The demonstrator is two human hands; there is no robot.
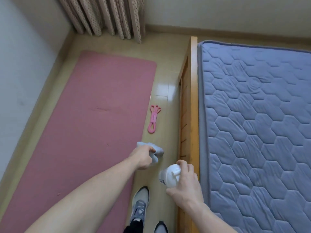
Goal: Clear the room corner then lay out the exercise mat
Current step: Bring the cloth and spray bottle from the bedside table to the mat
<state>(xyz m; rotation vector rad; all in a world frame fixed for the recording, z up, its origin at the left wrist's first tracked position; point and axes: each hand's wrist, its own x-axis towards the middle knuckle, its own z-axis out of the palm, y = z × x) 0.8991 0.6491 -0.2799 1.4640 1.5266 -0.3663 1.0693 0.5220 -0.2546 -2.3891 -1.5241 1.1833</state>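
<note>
Pink foam covers the left of the floor: our exercise mat (90,125) already lies flat along the wall, its long axis running from our feet toward the curtain (104,15) in the corner, far short edge pointing at it. Just right of the mat a pink resistance band (154,118) lies on the tiles, lengthwise the same way. Our left hand (143,157) pinches a bunched pale cloth (156,151) over the mat's right edge, probably to carry it off. Our right hand (183,184) is wrapped around a white bottle (169,177), tilted, beside the wooden bed frame (193,98) and blue mattress (255,115).
</note>
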